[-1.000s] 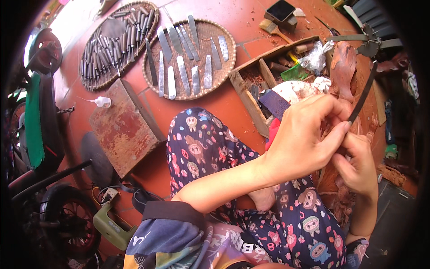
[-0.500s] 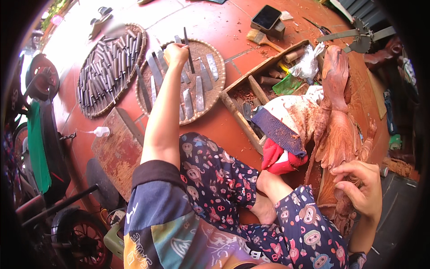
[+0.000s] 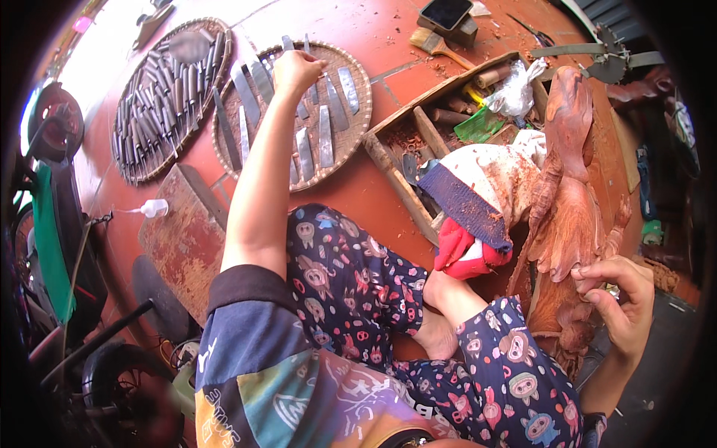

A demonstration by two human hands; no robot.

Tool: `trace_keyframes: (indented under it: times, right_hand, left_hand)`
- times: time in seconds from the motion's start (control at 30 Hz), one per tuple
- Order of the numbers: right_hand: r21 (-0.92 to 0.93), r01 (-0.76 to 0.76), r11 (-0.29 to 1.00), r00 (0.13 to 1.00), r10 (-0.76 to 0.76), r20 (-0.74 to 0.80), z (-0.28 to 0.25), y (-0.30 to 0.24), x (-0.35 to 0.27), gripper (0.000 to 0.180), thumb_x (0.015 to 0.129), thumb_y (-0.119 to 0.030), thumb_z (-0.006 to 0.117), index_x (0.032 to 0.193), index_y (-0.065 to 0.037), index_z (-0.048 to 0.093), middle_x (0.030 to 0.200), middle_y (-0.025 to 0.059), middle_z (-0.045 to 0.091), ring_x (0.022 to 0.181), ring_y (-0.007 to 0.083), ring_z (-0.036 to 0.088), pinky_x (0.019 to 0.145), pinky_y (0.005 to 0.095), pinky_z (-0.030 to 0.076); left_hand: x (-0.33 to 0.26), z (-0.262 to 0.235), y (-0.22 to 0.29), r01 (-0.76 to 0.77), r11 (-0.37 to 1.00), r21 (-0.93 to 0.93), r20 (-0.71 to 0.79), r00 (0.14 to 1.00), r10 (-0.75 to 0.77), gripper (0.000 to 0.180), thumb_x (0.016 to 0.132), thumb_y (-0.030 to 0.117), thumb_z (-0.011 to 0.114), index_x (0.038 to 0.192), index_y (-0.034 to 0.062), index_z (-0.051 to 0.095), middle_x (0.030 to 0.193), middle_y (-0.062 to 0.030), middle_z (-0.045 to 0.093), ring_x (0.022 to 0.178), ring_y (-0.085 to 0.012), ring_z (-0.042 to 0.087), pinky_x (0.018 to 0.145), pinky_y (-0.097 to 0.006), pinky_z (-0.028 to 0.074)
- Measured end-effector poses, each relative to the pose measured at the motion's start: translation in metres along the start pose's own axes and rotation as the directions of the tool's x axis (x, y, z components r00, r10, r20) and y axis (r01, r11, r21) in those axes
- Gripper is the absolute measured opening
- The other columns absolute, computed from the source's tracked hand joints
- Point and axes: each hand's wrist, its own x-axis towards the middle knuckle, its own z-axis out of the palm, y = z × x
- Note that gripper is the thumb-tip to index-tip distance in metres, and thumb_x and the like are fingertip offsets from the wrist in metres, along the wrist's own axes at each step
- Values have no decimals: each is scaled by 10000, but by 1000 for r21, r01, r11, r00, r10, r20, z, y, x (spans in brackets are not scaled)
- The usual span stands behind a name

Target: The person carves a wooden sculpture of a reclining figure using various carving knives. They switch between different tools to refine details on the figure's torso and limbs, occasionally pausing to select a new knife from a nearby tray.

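Over the round woven tray [image 3: 349, 155] at the upper middle, my left hand [image 3: 296, 73] is closed, its fingertips at a narrow steel blade [image 3: 312, 91] that passes beneath them. Around it lie several flat steel blades [image 3: 326, 136] without handles. My right hand [image 3: 620, 295] is held at the lower part of a reddish wooden carving [image 3: 571, 216] on the right, fingers curled and thumb near them. A small shiny bit shows between those fingers; I cannot make out what it is.
A second woven tray [image 3: 134, 179] is heaped with wood-handled tools. A wooden box [image 3: 399, 190] with shavings, a plastic bag [image 3: 515, 88] and a dusty cloth [image 3: 485, 187] stands ahead. A brush [image 3: 441, 46], a phone [image 3: 446, 13], a small bottle [image 3: 154, 208] and a board [image 3: 183, 239] lie about.
The dark narrow strip that stood out beside my left fingers now lies lower among the blades, under the fingers. My right hand has shifted slightly right, away from the carving's middle. The view has shifted a little.
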Motion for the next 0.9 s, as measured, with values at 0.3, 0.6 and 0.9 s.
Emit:
trace_keyframes:
  times: [0.3,0.6,0.9]
  right_hand:
    - [93,123,988,991,-127,37,6,-7,-10,201,769,3,712,963,49,732,886,142,749,768,198,719,710,282,539]
    - [132,118,984,993,-117,-11,-12,0,-20,175,823,51,700,994,47,737,921,147,754,875,213,741,807,300,568]
    - [430,-201,880,965,253,-67,6,4,-24,1022,732,-600,835,1407,91,502,843,23,607,659,36,590,579,146,454]
  left_hand:
    - [-82,-36,-57,104,981,166,290,945,-150,252,832,298,802,827,47,789,728,-77,763,736,-164,762,821,-341,596]
    - [-94,1,-117,96,929,358,216,959,-182,453,695,374,878,808,-41,737,636,-119,696,582,-242,695,647,-409,548]
    - [-264,-60,115,-153,624,-766,186,877,443,120,951,45,666,1026,-22,732,830,-9,675,746,-79,596,678,-248,457]
